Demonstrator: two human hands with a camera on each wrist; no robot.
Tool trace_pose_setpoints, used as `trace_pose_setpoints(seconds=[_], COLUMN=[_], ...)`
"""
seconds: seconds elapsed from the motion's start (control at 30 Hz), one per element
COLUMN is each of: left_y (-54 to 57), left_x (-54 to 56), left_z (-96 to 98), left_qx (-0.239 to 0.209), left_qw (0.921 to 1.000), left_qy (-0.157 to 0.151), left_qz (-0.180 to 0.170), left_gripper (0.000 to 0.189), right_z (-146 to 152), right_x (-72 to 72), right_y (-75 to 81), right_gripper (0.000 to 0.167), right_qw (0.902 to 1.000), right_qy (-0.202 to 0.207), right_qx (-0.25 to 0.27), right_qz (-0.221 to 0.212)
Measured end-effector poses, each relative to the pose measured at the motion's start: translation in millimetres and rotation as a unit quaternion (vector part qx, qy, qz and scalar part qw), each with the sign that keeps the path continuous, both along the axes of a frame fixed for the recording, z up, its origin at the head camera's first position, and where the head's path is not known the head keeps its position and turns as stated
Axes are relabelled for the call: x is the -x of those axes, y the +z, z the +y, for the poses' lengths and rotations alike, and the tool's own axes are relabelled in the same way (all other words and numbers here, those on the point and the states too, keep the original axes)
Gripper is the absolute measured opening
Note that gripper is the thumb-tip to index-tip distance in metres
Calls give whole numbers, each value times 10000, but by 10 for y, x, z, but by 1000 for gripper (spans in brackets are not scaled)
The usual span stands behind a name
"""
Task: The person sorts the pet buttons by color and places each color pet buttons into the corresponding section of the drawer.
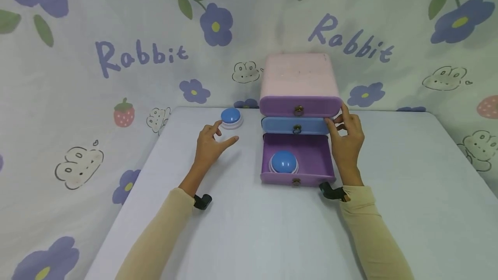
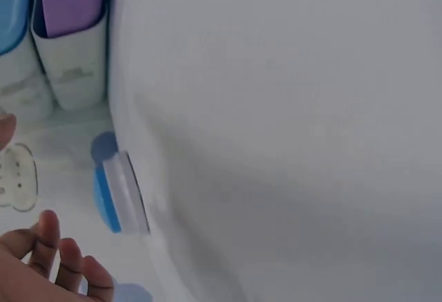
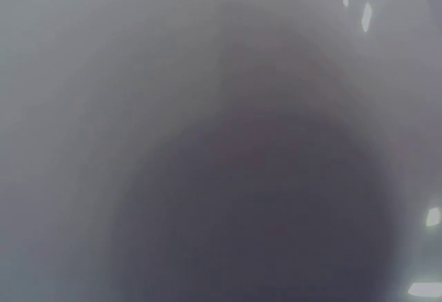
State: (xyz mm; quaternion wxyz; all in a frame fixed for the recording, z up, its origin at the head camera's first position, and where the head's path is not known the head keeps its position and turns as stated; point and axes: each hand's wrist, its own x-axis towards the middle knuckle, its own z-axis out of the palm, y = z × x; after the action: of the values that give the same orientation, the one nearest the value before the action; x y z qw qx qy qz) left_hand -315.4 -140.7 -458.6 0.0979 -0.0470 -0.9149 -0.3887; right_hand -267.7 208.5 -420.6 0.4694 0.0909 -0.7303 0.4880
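A small cabinet of drawers (image 1: 299,72) with a pink top stands at the back of the table. Its bottom purple drawer (image 1: 313,159) is pulled out, and a blue dome push button (image 1: 283,161) with a white base sits inside. My right hand (image 1: 347,135) grips the cabinet's right edge, thumb at the end of the blue middle drawer (image 1: 278,125). A second blue push button (image 1: 231,116) rests on the table left of the cabinet. Beside it my left hand (image 1: 209,144) holds nothing, thumb and fingers spread apart. The right wrist view is too blurred to show the hand.
The white table (image 1: 249,232) meets a patterned cloth backdrop (image 1: 155,81) with flowers and rabbits behind the cabinet. A purple top drawer (image 1: 278,106) with a small ring pull is above the blue one. Black wrist cameras sit by both sleeves.
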Motion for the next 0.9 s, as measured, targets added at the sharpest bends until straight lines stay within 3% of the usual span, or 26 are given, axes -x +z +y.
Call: trace_pose_setpoints(seconds=[0.47, 0.67, 0.9], left_y=[-165, -265, -280], left_x=[581, 729, 834], left_z=[24, 19, -3], left_qx=[-157, -330, -148], left_qw=[9984, 9971, 9975], left_qy=[356, 441, 444], left_qz=[-418, -524, -534], left_gripper=[84, 86, 86], right_z=[46, 26, -2], right_x=[7, 3, 41], right_y=[-43, -29, -9], right_gripper=[53, 53, 54], right_qw=[9998, 9997, 9999], right_qy=[-157, -230, -153], right_qx=[-97, -99, -74], right_qz=[-80, -52, 28])
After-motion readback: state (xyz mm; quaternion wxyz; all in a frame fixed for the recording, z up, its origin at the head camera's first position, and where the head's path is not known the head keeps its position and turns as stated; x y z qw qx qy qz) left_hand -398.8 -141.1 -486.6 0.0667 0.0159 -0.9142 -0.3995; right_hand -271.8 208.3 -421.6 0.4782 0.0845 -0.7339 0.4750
